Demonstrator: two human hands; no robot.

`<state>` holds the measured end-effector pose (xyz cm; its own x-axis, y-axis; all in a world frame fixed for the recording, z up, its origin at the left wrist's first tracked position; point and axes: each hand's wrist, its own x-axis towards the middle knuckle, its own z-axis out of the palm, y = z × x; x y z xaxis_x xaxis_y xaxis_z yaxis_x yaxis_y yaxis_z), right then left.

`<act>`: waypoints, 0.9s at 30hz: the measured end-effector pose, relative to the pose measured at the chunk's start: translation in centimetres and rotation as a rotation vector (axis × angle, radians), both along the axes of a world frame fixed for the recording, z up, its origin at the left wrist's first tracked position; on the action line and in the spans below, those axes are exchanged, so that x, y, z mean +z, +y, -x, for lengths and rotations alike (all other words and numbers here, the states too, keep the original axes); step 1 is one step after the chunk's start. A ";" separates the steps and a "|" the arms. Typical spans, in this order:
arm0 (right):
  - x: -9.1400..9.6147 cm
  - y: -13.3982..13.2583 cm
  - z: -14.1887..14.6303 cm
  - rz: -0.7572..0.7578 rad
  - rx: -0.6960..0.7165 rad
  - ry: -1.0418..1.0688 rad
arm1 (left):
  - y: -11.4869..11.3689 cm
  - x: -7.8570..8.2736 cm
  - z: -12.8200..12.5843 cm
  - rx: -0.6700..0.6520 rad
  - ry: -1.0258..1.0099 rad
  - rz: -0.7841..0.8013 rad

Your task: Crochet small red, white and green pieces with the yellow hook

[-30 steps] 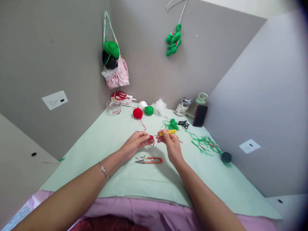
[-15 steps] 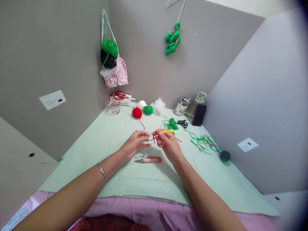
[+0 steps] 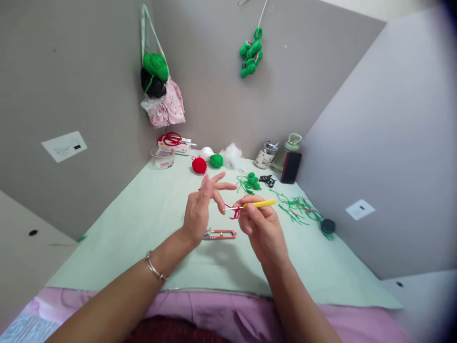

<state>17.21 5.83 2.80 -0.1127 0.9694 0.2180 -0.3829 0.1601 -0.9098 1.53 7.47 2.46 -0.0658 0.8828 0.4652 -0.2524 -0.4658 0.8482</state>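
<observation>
My right hand [image 3: 262, 227] is closed round a yellow-handled crochet hook [image 3: 257, 204], its metal tip pointing left with a small red yarn loop [image 3: 234, 213] hanging from it. My left hand [image 3: 200, 207] is raised beside it with fingers spread; red yarn seems to run over them back toward the red yarn ball [image 3: 199, 165] at the far side of the table. Red-handled thread snips [image 3: 221, 234] lie on the pale green mat [image 3: 150, 214] just below both hands.
A green yarn ball [image 3: 216, 160], a white ball and stuffing sit at the back. Green yarn scraps [image 3: 296, 209] and a dark round object [image 3: 327, 225] lie right. A clear cup [image 3: 162, 157], scissors on a box [image 3: 173, 140], a jar, a bottle and hanging green crochet pieces [image 3: 251, 52] surround.
My left hand lifted off the red loop and spread its fingers upward. My right hand with the hook drew back toward me, carrying the loop. The view shifted slightly right.
</observation>
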 end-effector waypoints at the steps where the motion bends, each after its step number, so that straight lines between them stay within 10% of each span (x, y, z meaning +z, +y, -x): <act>1: 0.0 -0.4 -0.2 -0.022 -0.030 0.007 | -0.5 -0.4 0.2 0.061 0.170 -0.079; 4: -0.3 -1.4 -0.8 -0.094 -0.112 -0.025 | -2.2 -1.2 0.8 0.031 0.403 -0.096; 9: -1.7 -2.8 -1.0 -0.202 -0.267 -0.173 | -4.6 -0.9 0.6 -0.335 0.129 0.278; 21: -2.8 -4.3 0.4 -0.614 -0.488 -0.556 | -4.9 -1.5 -0.4 -0.320 -0.174 0.496; 24: -3.8 -4.6 0.4 -0.889 -0.660 -0.759 | -5.0 -1.6 -0.4 -0.421 -0.245 0.552; 27: -3.9 -4.8 0.1 -0.813 -0.643 -0.692 | -5.0 -1.8 0.0 -0.576 -0.342 0.661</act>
<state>17.12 1.03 -1.12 0.0017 0.5033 0.8641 0.4929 0.7514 -0.4386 1.54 2.49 0.65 0.4228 0.9001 -0.1054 -0.5783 0.3575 0.7333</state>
